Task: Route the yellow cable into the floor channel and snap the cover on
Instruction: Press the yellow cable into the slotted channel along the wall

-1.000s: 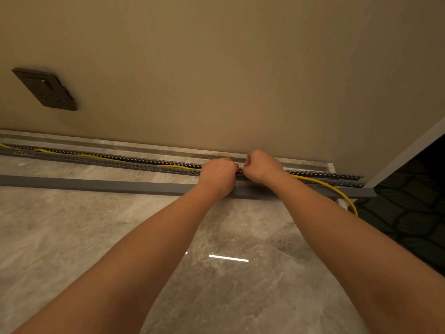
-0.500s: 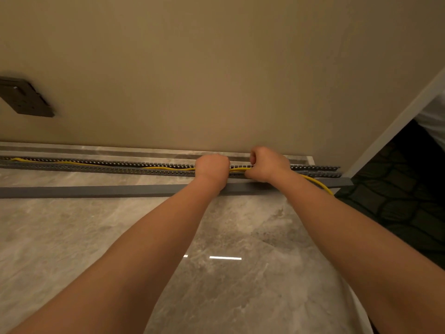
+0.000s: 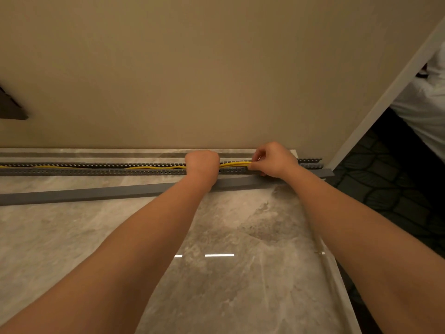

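Yellow cable runs along the slotted grey floor channel at the foot of the beige wall, crossing the middle of the frame from the left edge to the hands. Between the hands it shows as a short, taut bundle of strands lying just above the channel's toothed edges. The left hand is balled into a fist on the cable at centre frame; its fingers curl under out of sight, so the grip itself cannot be seen. The right hand, right of centre, pinches the cable end between thumb and fingers, closed tight on it.

Half a second ago the hands sat closer together, and a yellow loop trailed out past the right hand toward the doorway; that loop no longer shows, and the right hand has slid nearer the channel's right end.

The long grey cover lies loose on the marble floor just in front of the channel, unsnapped, its right end passing under both wrists. The dark wall plate has drifted almost off the left edge. White fabric fills the upper right beyond the door frame.
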